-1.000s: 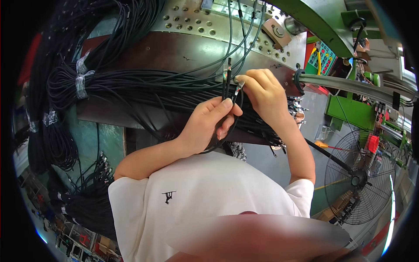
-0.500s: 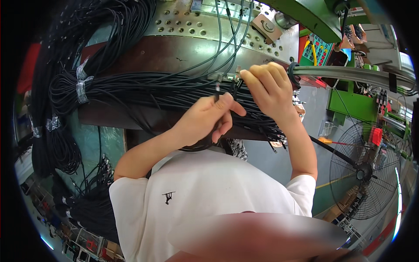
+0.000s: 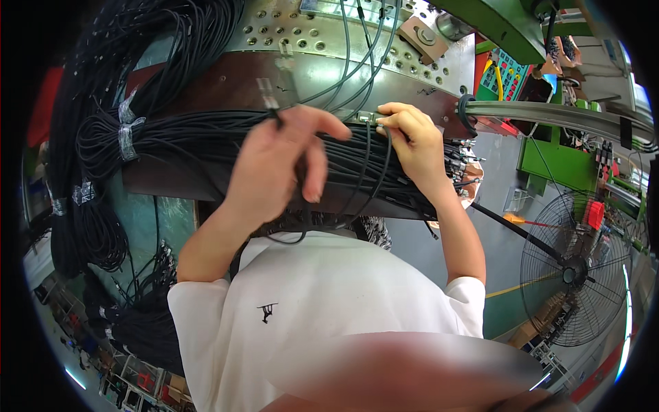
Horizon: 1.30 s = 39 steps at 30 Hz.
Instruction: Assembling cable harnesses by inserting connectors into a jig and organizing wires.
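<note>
My left hand [image 3: 271, 165], smeared by motion, is closed on black cables [image 3: 276, 113] whose bright metal connectors stick up past its fingers. At the small metal fixture [image 3: 365, 117] on the table's near edge, my right hand [image 3: 415, 141] pinches a black cable [image 3: 388, 147] at its end. The tip between those fingers is partly hidden. Under both hands lies a thick bundle of black cables [image 3: 199, 127], tied with clear plastic wrap [image 3: 128, 134] at its left end.
A perforated metal plate [image 3: 281, 31] and a bolted block [image 3: 422, 40] stand beyond. Green machinery [image 3: 494, 31] overhangs the far right. More cable coils [image 3: 103, 233] hang at the left. A floor fan [image 3: 573, 271] stands right. Loose grey cables [image 3: 343, 48] come down from the plate.
My left hand has moved left, away from the right hand, taking the metal connectors with it. My right hand has lowered slightly and now pinches a cable at the fixture.
</note>
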Each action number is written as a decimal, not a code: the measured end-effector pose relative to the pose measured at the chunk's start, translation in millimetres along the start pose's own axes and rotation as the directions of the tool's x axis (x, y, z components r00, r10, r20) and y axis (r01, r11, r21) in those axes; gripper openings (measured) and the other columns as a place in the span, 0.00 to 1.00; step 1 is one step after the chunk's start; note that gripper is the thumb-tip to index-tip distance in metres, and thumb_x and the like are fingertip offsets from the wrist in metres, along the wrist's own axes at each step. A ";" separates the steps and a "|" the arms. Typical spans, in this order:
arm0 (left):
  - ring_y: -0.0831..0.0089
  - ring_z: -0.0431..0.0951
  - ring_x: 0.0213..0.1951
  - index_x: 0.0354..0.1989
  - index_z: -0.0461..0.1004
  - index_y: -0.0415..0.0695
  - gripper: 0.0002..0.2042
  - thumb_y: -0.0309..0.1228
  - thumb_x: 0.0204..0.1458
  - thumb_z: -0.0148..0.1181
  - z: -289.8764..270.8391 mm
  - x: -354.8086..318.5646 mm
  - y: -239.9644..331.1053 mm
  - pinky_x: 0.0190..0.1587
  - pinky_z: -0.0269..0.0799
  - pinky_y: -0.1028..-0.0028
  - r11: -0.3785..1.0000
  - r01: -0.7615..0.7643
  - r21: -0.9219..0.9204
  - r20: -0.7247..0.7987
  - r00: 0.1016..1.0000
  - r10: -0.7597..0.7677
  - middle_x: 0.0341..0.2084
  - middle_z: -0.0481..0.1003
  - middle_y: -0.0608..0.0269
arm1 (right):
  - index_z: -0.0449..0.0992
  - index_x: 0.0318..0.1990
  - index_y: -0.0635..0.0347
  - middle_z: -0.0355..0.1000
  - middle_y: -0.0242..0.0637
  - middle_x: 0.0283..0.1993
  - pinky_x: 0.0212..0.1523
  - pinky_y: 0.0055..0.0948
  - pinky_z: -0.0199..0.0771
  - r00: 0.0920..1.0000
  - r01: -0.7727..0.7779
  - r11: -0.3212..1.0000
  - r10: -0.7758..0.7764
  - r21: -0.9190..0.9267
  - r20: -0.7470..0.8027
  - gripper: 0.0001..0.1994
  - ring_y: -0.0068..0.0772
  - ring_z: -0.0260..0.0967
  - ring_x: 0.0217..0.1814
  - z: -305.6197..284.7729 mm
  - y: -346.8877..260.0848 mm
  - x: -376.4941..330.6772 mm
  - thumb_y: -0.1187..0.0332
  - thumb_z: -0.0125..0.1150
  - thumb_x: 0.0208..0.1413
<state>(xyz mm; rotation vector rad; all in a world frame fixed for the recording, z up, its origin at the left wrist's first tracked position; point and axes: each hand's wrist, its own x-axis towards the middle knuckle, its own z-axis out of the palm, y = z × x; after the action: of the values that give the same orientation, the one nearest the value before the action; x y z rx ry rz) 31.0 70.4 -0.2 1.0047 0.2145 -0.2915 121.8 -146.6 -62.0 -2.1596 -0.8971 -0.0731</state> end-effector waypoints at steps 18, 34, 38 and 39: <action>0.85 0.60 0.11 0.39 0.72 0.36 0.22 0.44 0.63 0.38 24.1 11.0 -39.9 0.16 0.57 0.83 0.961 0.273 0.043 0.199 0.940 -0.277 0.09 0.64 0.70 | 0.72 0.30 0.63 0.71 0.36 0.34 0.37 0.33 0.69 0.994 -0.092 0.991 0.086 0.092 0.061 0.04 0.41 0.69 0.36 0.0 5.5 5.6 0.78 0.60 0.44; 0.83 0.65 0.13 0.41 0.72 0.34 0.18 0.38 0.63 0.40 35.0 21.9 -20.9 0.19 0.60 0.83 0.925 0.321 0.203 0.231 0.902 -0.364 0.14 0.71 0.65 | 0.71 0.38 0.60 0.72 0.35 0.36 0.40 0.35 0.70 0.851 0.397 0.853 -0.480 -0.338 -0.212 0.14 0.38 0.70 0.37 -23.9 -19.4 18.0 0.76 0.64 0.41; 0.81 0.71 0.18 0.48 0.69 0.35 0.20 0.42 0.64 0.40 35.3 3.0 -27.1 0.27 0.69 0.81 0.953 0.298 0.050 0.088 0.949 -0.302 0.18 0.74 0.62 | 0.73 0.37 0.61 0.74 0.36 0.35 0.40 0.33 0.69 0.923 0.293 0.918 -0.345 -0.268 -0.172 0.12 0.36 0.71 0.35 -35.9 -3.6 2.2 0.81 0.59 0.43; 0.81 0.71 0.19 0.50 0.68 0.36 0.21 0.43 0.64 0.39 29.1 1.7 -31.8 0.27 0.69 0.82 0.975 0.120 0.186 0.026 0.992 -0.127 0.19 0.74 0.63 | 0.73 0.36 0.62 0.74 0.38 0.36 0.42 0.32 0.69 0.972 0.125 0.989 -0.137 -0.075 -0.192 0.11 0.37 0.72 0.38 -37.9 3.1 -5.3 0.82 0.59 0.42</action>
<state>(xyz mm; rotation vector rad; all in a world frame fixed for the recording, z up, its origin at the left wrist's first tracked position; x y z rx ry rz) 23.1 29.4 -10.9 1.1704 0.2193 -0.4501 128.4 -177.0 -39.4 -2.1041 -0.9307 -0.3787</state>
